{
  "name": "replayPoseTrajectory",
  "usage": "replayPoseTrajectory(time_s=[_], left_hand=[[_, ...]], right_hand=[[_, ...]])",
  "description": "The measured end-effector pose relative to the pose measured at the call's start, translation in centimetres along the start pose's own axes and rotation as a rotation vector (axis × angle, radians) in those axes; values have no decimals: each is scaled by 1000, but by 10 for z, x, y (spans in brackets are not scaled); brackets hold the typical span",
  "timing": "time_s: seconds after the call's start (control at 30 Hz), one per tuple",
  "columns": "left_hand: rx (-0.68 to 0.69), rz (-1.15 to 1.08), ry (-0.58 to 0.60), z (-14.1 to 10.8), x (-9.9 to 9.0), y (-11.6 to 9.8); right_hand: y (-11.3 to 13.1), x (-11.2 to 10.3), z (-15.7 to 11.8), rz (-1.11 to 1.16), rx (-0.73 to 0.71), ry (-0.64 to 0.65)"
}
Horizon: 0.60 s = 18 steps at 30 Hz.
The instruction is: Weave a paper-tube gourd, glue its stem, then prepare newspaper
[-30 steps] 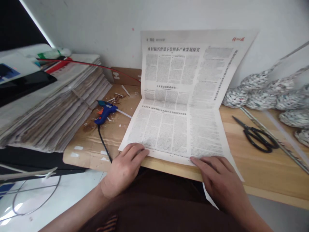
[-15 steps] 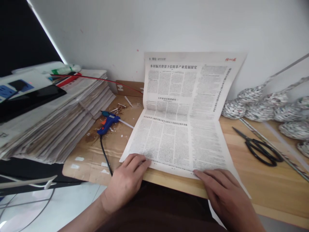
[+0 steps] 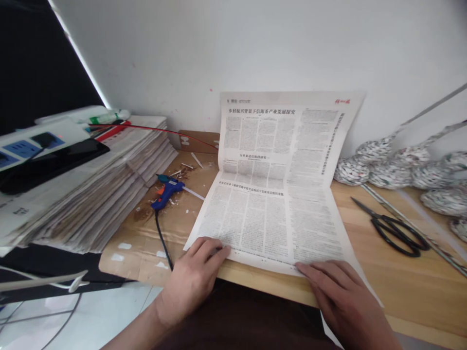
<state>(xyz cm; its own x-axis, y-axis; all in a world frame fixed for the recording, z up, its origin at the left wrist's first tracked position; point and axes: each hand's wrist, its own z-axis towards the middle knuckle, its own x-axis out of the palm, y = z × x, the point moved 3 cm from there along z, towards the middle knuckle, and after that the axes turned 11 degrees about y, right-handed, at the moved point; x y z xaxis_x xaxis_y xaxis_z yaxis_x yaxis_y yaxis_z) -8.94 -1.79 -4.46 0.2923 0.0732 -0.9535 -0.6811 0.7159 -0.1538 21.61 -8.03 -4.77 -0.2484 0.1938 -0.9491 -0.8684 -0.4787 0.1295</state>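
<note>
A printed newspaper sheet [image 3: 251, 218] lies with its near half on the wooden table, while its far half stands up against the wall. At the sheet's near left corner, my left hand [image 3: 197, 272] is closed on the edge, fingers curled on top. My right hand [image 3: 343, 291] grips the near edge toward the right corner, its fingers on the print and its thumb mostly hidden. To the left of the sheet is a blue glue gun [image 3: 168, 192] with a white glue stick in its back. Black-handled scissors [image 3: 396, 231] rest to the right.
A tall stack of newspapers [image 3: 120, 187] stands at the left, with a power strip [image 3: 36, 141] and a dark phone-like slab on top. Stained cardboard [image 3: 146, 243] lies under the glue gun. Several woven paper balls [image 3: 390, 170] with stems sit at the back right of the wooden table [image 3: 412, 287].
The view has shifted slightly, so everything sits a little lower. Both hands keep their places on the newspaper's near edge, and its upright half leans much as before.
</note>
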Motion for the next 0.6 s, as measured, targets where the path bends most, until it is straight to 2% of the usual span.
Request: replayPoseTrajectory(time_s=[0.3, 0.6], left_hand=[[20, 5, 5, -1, 3, 4], [46, -12, -12, -6, 3, 10]], right_hand=[[-5, 4, -4, 12, 4, 20], [0, -2, -3, 3, 31, 29]])
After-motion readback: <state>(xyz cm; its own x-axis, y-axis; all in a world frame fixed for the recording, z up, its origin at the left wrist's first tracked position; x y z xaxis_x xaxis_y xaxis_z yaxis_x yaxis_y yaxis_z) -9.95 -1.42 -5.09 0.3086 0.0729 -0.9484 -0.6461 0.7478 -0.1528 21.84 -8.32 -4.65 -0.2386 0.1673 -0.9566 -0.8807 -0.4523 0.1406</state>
